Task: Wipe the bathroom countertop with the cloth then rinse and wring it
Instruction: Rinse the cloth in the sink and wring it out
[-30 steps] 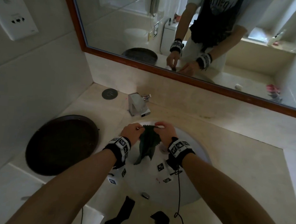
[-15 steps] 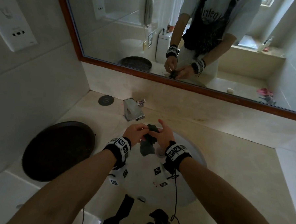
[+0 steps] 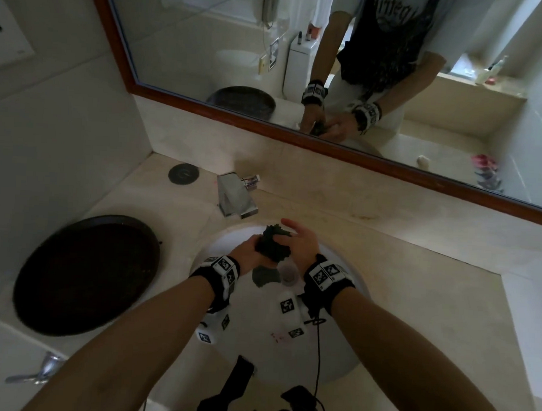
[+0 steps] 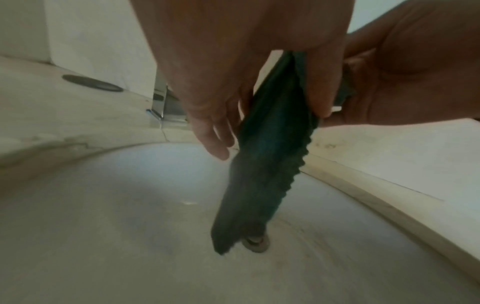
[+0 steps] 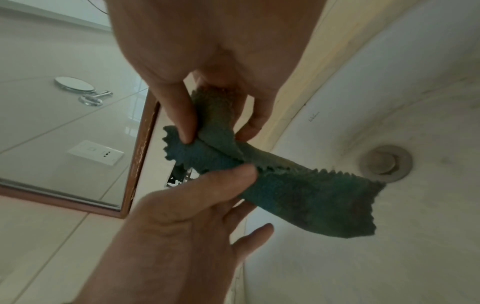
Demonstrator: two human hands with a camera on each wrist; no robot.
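Observation:
Both hands hold a dark green cloth point(image 3: 272, 247) over the white sink basin point(image 3: 257, 330), just in front of the chrome faucet point(image 3: 234, 197). My left hand point(image 3: 251, 251) pinches the cloth point(image 5: 311, 195) between thumb and fingers. My right hand point(image 3: 300, 243) grips its bunched upper end with thumb and fingers. In the left wrist view the cloth point(image 4: 267, 164) hangs down in a narrow fold toward the drain point(image 4: 255, 243). No water runs from the faucet. The beige countertop point(image 3: 416, 291) surrounds the basin.
A dark round tray point(image 3: 84, 274) sits on the counter left of the basin. A small round dark cap point(image 3: 183, 174) lies in the back corner. A wood-framed mirror point(image 3: 302, 65) stands behind the faucet, and a tiled wall closes the left side.
A second ago the hands held the cloth spread out by its top edge. They have since come together, and the cloth is now gathered into a bunch between them.

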